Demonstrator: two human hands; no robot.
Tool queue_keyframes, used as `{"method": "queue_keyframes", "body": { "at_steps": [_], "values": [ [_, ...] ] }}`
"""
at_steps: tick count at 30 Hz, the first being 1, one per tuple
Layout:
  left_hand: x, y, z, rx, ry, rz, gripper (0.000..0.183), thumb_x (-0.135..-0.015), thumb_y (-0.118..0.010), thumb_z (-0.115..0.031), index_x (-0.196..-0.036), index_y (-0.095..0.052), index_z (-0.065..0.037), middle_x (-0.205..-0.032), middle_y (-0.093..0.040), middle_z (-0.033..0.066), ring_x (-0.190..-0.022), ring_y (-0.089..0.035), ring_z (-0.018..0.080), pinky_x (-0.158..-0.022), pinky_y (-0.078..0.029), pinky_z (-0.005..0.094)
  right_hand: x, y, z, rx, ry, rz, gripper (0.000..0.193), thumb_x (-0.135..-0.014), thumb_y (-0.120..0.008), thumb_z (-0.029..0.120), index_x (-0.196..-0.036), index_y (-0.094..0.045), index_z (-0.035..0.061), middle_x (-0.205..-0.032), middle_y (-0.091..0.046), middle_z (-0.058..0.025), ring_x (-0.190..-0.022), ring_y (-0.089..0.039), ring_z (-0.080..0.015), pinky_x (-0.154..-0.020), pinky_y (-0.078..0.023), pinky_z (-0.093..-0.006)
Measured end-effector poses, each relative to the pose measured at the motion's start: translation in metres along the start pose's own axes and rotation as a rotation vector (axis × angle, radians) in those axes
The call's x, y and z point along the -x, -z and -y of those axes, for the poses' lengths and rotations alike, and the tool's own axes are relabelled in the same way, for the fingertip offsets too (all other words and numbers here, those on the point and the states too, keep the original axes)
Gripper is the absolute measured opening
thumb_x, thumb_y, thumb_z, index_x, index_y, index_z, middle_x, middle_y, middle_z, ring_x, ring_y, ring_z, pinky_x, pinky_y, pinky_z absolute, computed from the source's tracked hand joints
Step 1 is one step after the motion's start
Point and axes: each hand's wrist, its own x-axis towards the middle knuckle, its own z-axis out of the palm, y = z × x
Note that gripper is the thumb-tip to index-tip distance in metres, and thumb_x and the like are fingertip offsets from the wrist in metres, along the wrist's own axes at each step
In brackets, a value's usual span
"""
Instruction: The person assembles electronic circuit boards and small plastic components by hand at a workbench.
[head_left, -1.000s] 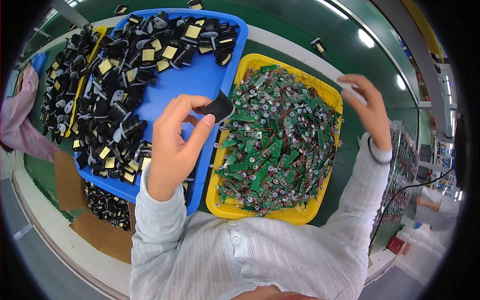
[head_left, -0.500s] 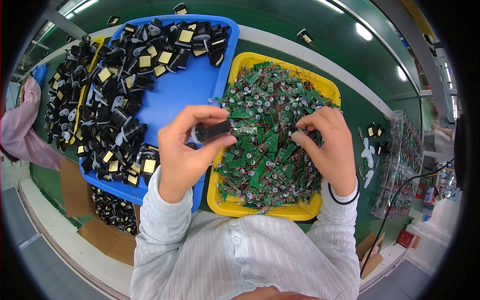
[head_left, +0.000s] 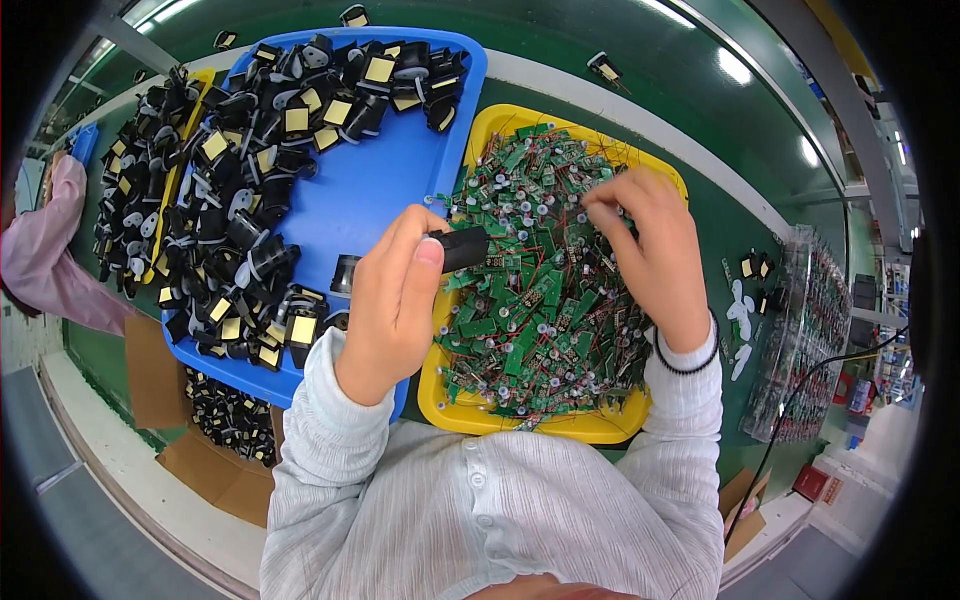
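Observation:
My left hand [head_left: 392,310] grips a small black plastic housing [head_left: 463,250] between thumb and fingers, above the left edge of the yellow tray [head_left: 432,400]. The housing lies nearly level, its far end pointing right over the boards. My right hand [head_left: 650,245] hovers over the tray's right part, thumb and forefinger brought together. Slight blur hides whatever is between those fingertips. Under both hands lies a heap of green circuit boards [head_left: 520,345] with thin red and black wires and small round whitish parts.
Left stands a blue tray [head_left: 375,195] with many black housings bearing cream pads. Beyond it is another yellow tray [head_left: 172,215], similarly filled. A cardboard box [head_left: 155,375] of black parts sits lower left. Clear plastic trays [head_left: 800,335] stand right. A person's pink sleeve [head_left: 65,235] shows far left.
The left hand has turned, and the circuit board that stuck out of the housing's right end no longer shows. The right hand has shifted slightly up and left.

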Motion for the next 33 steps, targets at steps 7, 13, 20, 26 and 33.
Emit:
{"method": "queue_keyframes", "body": {
  "at_steps": [7,13,20,26,33],
  "values": [
    [-0.004,0.0,-0.001,-0.125,-0.088,-0.112,0.017,-0.088,-0.04,-0.011,-0.089,-0.049,0.004,-0.077,-0.048,0.0167,-0.063,-0.048,0.0271,-0.058,-0.039,0.0323,-0.026,-0.015,-0.009,-0.094,0.146,0.128,0.006,-0.074,-0.06,0.005,-0.08,-0.06,0.003,-0.077,-0.053,-0.0087,-0.079,-0.051,-0.0265,-0.07,-0.04,-0.0349],
    [-0.003,0.0,-0.001,-0.212,-0.191,-0.127,0.017,-0.086,-0.046,-0.01,-0.094,-0.052,0.004,-0.081,-0.05,0.0144,-0.063,-0.05,0.0239,-0.056,-0.04,0.031,-0.012,-0.008,0.017,-0.017,0.032,0.236,0.014,-0.069,-0.068,0.014,-0.071,-0.058,0.0041,-0.074,-0.051,-0.0082,-0.075,-0.049,-0.0267,-0.067,-0.041,-0.0364],
    [-0.001,-0.006,-0.004,-0.005,-0.154,-0.141,0.019,-0.082,-0.056,-0.006,-0.1,-0.054,0.002,-0.097,-0.054,0.0128,-0.079,-0.056,0.0198,-0.065,-0.048,0.0266,-0.007,-0.009,0.013,-0.224,0.142,0.037,0.012,-0.071,-0.066,0.007,-0.072,-0.056,0.0025,-0.075,-0.056,-0.0075,-0.075,-0.054,-0.0222,-0.065,-0.043,-0.0305],
    [0.001,-0.013,0.001,0.225,-0.097,-0.099,0.022,-0.081,-0.059,-0.005,-0.101,-0.055,0.002,-0.102,-0.055,0.0124,-0.089,-0.056,0.0184,-0.071,-0.049,0.0269,0.011,0.003,0.026,-0.799,-0.243,0.143,0.006,-0.082,-0.056,0.004,-0.084,-0.051,0.0006,-0.079,-0.064,-0.0073,-0.074,-0.059,-0.0114,-0.069,-0.045,-0.0247],
    [0.0,-0.014,-0.003,0.207,-0.105,-0.087,0.021,-0.081,-0.06,-0.006,-0.1,-0.056,0.001,-0.101,-0.055,0.0121,-0.088,-0.057,0.0186,-0.071,-0.05,0.0271,0.013,0.011,0.02,-0.884,-0.42,-0.02,0.008,-0.087,-0.053,0.006,-0.089,-0.048,0.0015,-0.08,-0.066,-0.0078,-0.075,-0.059,-0.0092,-0.066,-0.043,-0.0205]
  ]
}}
